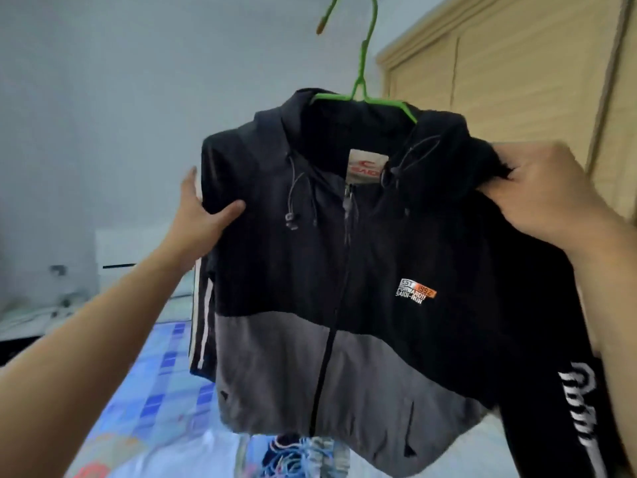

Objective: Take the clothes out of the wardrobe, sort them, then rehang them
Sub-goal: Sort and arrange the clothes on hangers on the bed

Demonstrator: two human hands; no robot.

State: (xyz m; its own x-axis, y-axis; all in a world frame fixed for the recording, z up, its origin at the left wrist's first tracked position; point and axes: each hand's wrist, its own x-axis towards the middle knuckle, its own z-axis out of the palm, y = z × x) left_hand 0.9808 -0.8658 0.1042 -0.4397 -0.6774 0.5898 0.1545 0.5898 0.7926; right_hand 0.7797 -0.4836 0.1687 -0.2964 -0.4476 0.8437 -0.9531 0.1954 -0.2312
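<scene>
A black and grey zip jacket (344, 270) with a hood hangs on a green wire hanger (362, 84), held up in front of me. My left hand (203, 215) grips the jacket's left shoulder, thumb on the front, fingers behind the fabric. My right hand (544, 198) clutches the bunched right shoulder and hood cloth. The hanger's hook points up and rests on nothing. The right sleeve with white lettering (582, 415) hangs down at the right edge.
A wooden wardrobe (517, 63) stands at the upper right. Below lies a bed with a blue checked sheet (165, 374) and more clothes (296, 457) under the jacket's hem. A white cabinet (131, 250) and a cluttered surface stand at the left.
</scene>
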